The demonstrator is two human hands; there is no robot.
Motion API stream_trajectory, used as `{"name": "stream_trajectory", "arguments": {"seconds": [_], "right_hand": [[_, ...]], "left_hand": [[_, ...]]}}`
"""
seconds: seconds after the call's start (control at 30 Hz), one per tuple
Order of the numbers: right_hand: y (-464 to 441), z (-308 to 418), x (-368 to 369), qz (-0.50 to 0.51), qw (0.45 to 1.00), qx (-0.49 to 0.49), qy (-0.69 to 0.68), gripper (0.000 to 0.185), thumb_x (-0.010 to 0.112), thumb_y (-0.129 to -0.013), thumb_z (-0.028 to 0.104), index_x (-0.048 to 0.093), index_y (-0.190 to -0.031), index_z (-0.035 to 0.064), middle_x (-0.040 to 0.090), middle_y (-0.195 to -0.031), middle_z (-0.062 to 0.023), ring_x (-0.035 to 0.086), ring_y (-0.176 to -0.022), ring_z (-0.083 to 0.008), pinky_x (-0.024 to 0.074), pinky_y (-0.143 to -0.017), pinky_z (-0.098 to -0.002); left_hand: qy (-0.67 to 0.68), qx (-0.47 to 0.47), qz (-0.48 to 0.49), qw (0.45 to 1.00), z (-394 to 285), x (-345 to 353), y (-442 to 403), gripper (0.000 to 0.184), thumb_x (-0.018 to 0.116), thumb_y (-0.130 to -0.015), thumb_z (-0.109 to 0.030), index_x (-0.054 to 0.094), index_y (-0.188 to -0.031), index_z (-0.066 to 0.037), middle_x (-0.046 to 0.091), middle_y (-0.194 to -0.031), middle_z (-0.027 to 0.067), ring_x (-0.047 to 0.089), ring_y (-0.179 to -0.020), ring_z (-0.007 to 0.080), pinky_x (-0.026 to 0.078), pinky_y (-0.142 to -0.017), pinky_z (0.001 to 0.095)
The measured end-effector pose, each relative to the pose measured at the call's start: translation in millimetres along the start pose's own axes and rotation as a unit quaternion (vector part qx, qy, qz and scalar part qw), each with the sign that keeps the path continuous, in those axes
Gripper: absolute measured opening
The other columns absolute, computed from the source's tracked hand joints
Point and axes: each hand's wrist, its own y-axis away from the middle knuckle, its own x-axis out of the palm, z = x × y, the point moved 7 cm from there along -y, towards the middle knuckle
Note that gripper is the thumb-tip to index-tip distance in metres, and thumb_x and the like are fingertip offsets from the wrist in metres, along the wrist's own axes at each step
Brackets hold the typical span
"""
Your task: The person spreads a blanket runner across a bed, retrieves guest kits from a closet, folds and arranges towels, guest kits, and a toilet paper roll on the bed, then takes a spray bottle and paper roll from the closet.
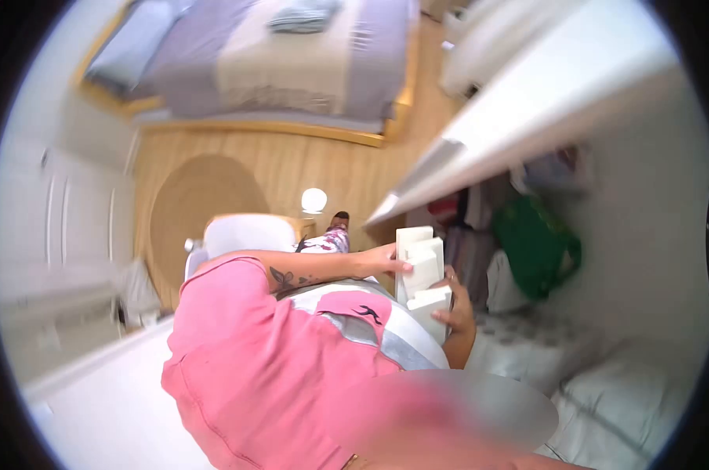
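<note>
Holds a bundle of white boxes [423, 270] in front of the waist, towards the right side of the body, between both hands. Pinches the left edge with the left hand [379, 262], with the thumb over the near face and the other fingers mostly hidden behind, too covered there for judging their spread. Grips the lower right side with the right hand [458, 309], with fingers curled round the edge and thumb pressed against the lowest box, parted only by the thickness between. Wears a pink shirt [221, 352]. Faces a bed [182, 63] at the far end of the floor, with a round brown rug [205, 184] and a white chair [256, 233] off to the left. Has a green bag [531, 251] to the right, near a large, blurred white panel [534, 86].
</note>
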Motion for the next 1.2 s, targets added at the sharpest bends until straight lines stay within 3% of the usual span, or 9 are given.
{"name": "stream_trajectory", "arguments": {"seconds": [0.2,0.27,0.33,0.53,0.73,0.93,1.0,1.07,1.2], "right_hand": [[-107,40,106,0.154,0.981,-0.061,0.105,0.037,0.068,-0.049,0.027,0.056,-0.075,0.0029,0.039,-0.105,-0.0123,0.039,-0.102,-0.0268,0.0310,-0.086,-0.0349],[-158,55,142,0.196,0.963,-0.099,0.155,0.037,0.067,-0.048,0.025,0.056,-0.076,0.0030,0.038,-0.105,-0.0125,0.039,-0.103,-0.0280,0.0309,-0.086,-0.0356],[-230,73,186,0.220,0.950,-0.132,0.180,0.038,0.066,-0.048,0.024,0.056,-0.077,0.0026,0.038,-0.107,-0.0128,0.038,-0.104,-0.0288,0.0317,-0.087,-0.0373],[-374,76,264,0.157,0.961,-0.185,0.130,0.042,0.068,-0.049,0.027,0.058,-0.081,0.0025,0.036,-0.123,-0.0172,0.038,-0.112,-0.0297,0.0331,-0.090,-0.0395],[-503,80,374,0.317,0.946,-0.050,0.053,0.051,0.070,-0.055,0.034,0.056,-0.089,-0.0015,0.032,-0.133,-0.0186,0.041,-0.114,-0.0276,0.0344,-0.092,-0.0346],[-591,80,493,0.382,0.888,0.076,-0.245,0.055,0.062,-0.063,0.024,0.047,-0.111,0.0010,0.033,-0.131,-0.0200,0.040,-0.116,-0.0315,0.0321,-0.097,-0.0466],[-638,71,514,0.395,0.855,0.129,-0.309,0.057,0.057,-0.067,0.022,0.041,-0.119,0.0047,0.038,-0.127,-0.0175,0.041,-0.114,-0.0319,0.0326,-0.096,-0.0504],[-683,60,542,0.373,0.858,0.155,-0.317,0.055,0.053,-0.071,0.022,0.039,-0.121,0.0064,0.043,-0.123,-0.0141,0.042,-0.113,-0.0312,0.0331,-0.096,-0.0498],[-703,36,645,0.469,0.788,0.254,-0.307,0.050,0.050,-0.073,0.022,0.040,-0.119,0.0039,0.047,-0.117,-0.0150,0.047,-0.106,-0.0302,0.0383,-0.092,-0.0474]], "left_hand": [[0.021,0.150,-0.175,0.973,-53,-87,108,0.081,0.062,-0.073,-0.047,0.026,-0.129,-0.001,0.039,-0.125,0.0108,0.038,-0.115,0.0180,0.032,-0.096,0.0334],[0.169,0.248,-0.262,0.917,-69,-121,128,0.078,0.059,-0.075,-0.047,0.026,-0.128,-0.001,0.039,-0.124,0.0104,0.039,-0.114,0.0172,0.032,-0.095,0.0329],[0.094,0.354,-0.344,0.865,-92,-181,143,0.071,0.058,-0.078,-0.043,0.027,-0.127,-0.003,0.042,-0.119,0.0100,0.041,-0.111,0.0171,0.033,-0.093,0.0313],[0.234,0.378,-0.419,0.792,-171,-305,172,0.064,0.062,-0.077,-0.030,0.029,-0.126,-0.005,0.043,-0.117,0.0092,0.043,-0.108,0.0169,0.035,-0.091,0.0312],[0.273,0.463,-0.419,0.732,-266,-410,242,0.057,0.062,-0.078,-0.027,0.033,-0.123,-0.006,0.046,-0.113,0.0097,0.047,-0.105,0.0180,0.040,-0.087,0.0316],[0.270,0.516,-0.605,0.544,-277,-498,383,0.053,0.061,-0.078,-0.036,0.041,-0.117,-0.006,0.053,-0.104,0.0075,0.054,-0.094,0.0190,0.047,-0.080,0.0343],[0.387,0.573,-0.560,0.457,-258,-531,442,0.047,0.056,-0.080,-0.041,0.049,-0.111,-0.006,0.057,-0.097,0.0080,0.057,-0.088,0.0205,0.047,-0.078,0.0344],[0.391,0.605,-0.544,0.429,-231,-555,514,0.052,0.053,-0.078,-0.050,0.051,-0.107,-0.007,0.059,-0.092,0.0085,0.059,-0.083,0.0218,0.049,-0.075,0.0364],[0.316,0.580,-0.610,0.437,-141,-561,633,0.053,0.052,-0.078,-0.050,0.050,-0.109,-0.006,0.060,-0.091,0.0097,0.060,-0.080,0.0231,0.048,-0.078,0.0394]]}}
